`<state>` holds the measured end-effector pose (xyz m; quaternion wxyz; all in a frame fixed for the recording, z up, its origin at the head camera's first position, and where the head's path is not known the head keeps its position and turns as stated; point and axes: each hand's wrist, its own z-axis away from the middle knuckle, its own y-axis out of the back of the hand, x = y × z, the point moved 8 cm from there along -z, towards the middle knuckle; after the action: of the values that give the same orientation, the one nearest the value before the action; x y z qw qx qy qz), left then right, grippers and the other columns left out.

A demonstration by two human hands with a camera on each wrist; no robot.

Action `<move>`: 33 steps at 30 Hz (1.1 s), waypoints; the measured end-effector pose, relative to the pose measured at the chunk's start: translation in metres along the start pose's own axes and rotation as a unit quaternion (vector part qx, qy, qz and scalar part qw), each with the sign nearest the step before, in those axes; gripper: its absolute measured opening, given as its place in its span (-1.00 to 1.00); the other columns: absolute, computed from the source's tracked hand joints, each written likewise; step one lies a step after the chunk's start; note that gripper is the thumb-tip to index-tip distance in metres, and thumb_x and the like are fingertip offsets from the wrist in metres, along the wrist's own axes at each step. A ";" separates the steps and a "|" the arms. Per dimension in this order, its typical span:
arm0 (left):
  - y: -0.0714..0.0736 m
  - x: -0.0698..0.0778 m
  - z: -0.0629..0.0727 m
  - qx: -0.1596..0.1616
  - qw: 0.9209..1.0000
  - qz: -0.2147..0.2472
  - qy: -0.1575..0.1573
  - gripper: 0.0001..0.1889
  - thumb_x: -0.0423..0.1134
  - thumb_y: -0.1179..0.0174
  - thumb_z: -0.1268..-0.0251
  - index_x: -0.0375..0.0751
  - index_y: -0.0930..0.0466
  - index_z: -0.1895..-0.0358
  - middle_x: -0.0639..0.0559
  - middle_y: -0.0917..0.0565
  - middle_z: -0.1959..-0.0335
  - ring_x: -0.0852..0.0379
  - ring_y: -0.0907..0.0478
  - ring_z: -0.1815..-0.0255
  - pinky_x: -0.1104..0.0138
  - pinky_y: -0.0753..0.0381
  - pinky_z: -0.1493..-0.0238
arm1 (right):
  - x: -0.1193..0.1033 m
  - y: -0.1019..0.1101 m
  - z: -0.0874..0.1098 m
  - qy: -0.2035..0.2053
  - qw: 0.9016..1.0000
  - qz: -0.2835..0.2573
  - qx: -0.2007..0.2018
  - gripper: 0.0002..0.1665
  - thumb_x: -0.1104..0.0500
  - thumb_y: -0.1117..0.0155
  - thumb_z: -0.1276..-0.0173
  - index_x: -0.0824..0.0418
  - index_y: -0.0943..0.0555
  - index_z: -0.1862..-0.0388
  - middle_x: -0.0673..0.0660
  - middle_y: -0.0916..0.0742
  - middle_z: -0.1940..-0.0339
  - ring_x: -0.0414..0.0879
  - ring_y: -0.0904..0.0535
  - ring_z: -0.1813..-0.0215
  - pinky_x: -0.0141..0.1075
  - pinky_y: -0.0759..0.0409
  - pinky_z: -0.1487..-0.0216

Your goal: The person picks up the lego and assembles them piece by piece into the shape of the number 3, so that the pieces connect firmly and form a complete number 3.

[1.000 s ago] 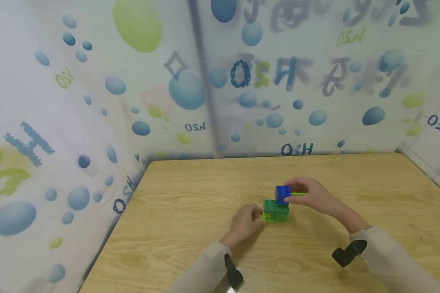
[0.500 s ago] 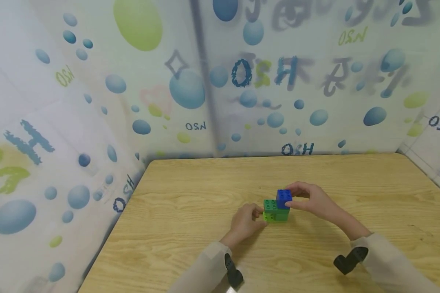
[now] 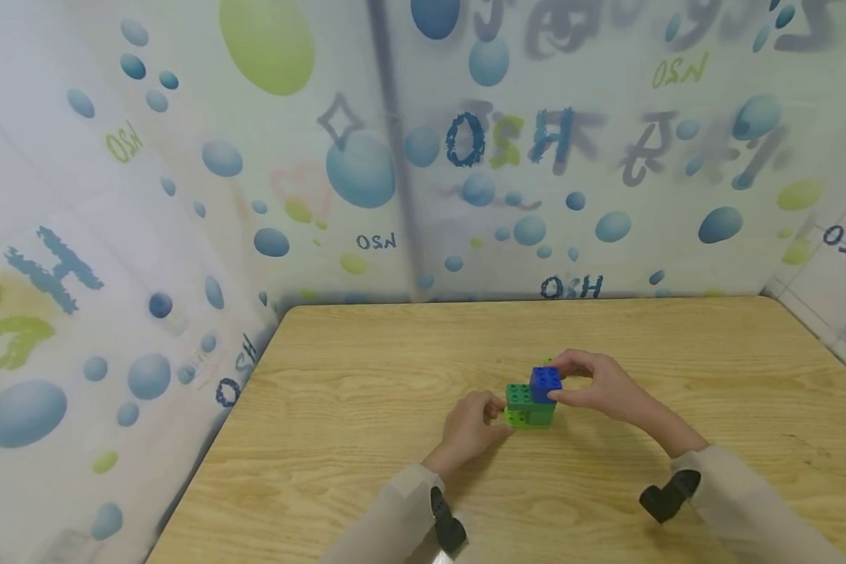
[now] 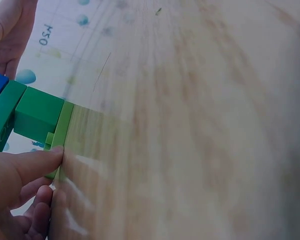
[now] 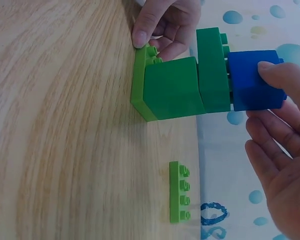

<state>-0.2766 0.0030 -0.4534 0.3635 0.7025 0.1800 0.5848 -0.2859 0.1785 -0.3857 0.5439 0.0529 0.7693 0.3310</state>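
A stack of toy building bricks stands on the table. Its base is a flat light green brick (image 5: 138, 85), pinched at one end between the thumb and fingers of my left hand (image 3: 471, 427). On that sits a green block (image 5: 172, 90), topped by a longer green brick (image 3: 518, 395) that overhangs toward the left hand. My right hand (image 3: 602, 384) holds a blue brick (image 3: 546, 384) by its sides, over the right end of the longer brick. In the right wrist view the blue brick (image 5: 255, 80) is up against that brick's studs.
Another flat light green brick (image 5: 179, 192) lies loose on the wooden table (image 3: 366, 368), behind the right hand in the head view. A wall (image 3: 465, 258) with a bubble pattern runs along the table's back edge.
My right hand has brought the blue brick down slightly onto the stack. Its fingers now cover most of the loose light green brick behind. The left hand has stayed put.
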 end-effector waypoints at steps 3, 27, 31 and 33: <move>0.000 -0.002 0.000 -0.003 1.000 0.002 0.003 -0.67 -0.17 -0.38 0.00 -0.13 -0.58 0.13 0.20 -0.46 0.38 0.29 -0.36 0.37 0.44 -0.34 0.35 | -0.003 0.000 -0.002 0.006 1.000 0.015 -0.008 -0.66 0.10 -0.40 -0.10 0.15 -0.55 0.15 0.01 -0.64 0.24 -0.08 -0.57 0.15 0.09 -0.43 0.00; -0.001 0.000 0.000 -0.005 1.000 -0.002 0.001 -0.68 -0.18 -0.37 0.00 -0.15 -0.58 0.15 0.16 -0.47 0.40 0.28 -0.36 0.39 0.42 -0.35 0.36 | -0.001 -0.008 -0.006 0.021 0.998 -0.021 -0.047 -0.73 0.18 -0.36 -0.15 0.19 -0.52 0.19 0.04 -0.62 0.25 -0.11 -0.55 0.15 0.11 -0.37 -0.06; -0.001 0.001 0.000 -0.008 1.000 0.002 0.007 -0.68 -0.18 -0.37 0.00 -0.15 -0.58 0.14 0.16 -0.47 0.40 0.26 -0.36 0.39 0.41 -0.35 0.35 | -0.001 -0.009 -0.006 0.025 0.998 -0.015 -0.050 -0.72 0.18 -0.35 -0.15 0.20 -0.52 0.19 0.05 -0.61 0.25 -0.09 -0.54 0.14 0.09 -0.37 -0.06; -0.001 0.000 0.000 -0.008 1.000 0.004 0.009 -0.68 -0.19 -0.37 0.00 -0.15 -0.57 0.14 0.15 -0.46 0.40 0.26 -0.36 0.39 0.40 -0.35 0.35 | -0.001 -0.009 -0.007 0.026 0.998 -0.012 -0.051 -0.72 0.18 -0.35 -0.15 0.20 -0.52 0.18 0.04 -0.61 0.25 -0.09 -0.54 0.15 0.09 -0.37 -0.06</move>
<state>-0.2760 0.0035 -0.4536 0.3650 0.6950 0.1756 0.5941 -0.2886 0.1679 -0.3888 0.5295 0.0066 0.7660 0.3645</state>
